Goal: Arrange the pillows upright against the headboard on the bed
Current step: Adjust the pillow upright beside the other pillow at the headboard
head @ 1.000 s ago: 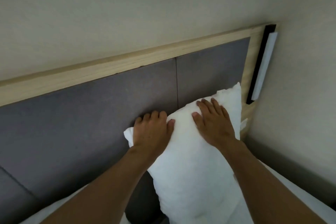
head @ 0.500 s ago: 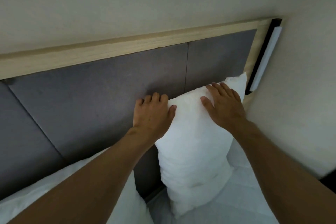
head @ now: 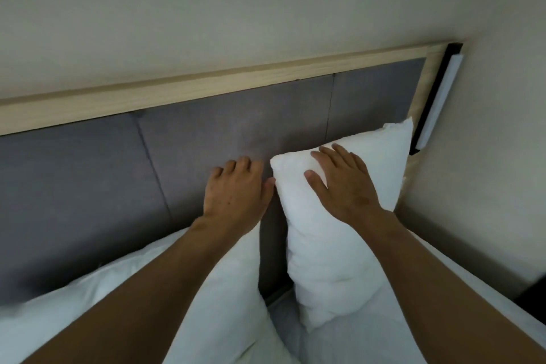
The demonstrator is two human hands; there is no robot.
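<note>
A white pillow (head: pixel 334 251) stands upright against the grey padded headboard (head: pixel 88 186) at its right end. My right hand (head: pixel 342 186) lies flat on the pillow's upper front, fingers spread. My left hand (head: pixel 239 195) rests against the headboard just left of the pillow's top left corner, thumb touching the pillow's edge. A second white pillow (head: pixel 218 304) lies lower on the left, under my left forearm, leaning towards the headboard.
A light wooden frame (head: pixel 206 86) borders the headboard. A black and white wall fixture (head: pixel 440 97) hangs beside its right end. The side wall (head: pixel 487 186) stands close on the right. White bedding (head: pixel 399 340) covers the mattress below.
The view has pulled back and down, showing more of the left pillow. My left hand has slid off the pillow's corner onto the headboard; my right hand stays pressed on the pillow.
</note>
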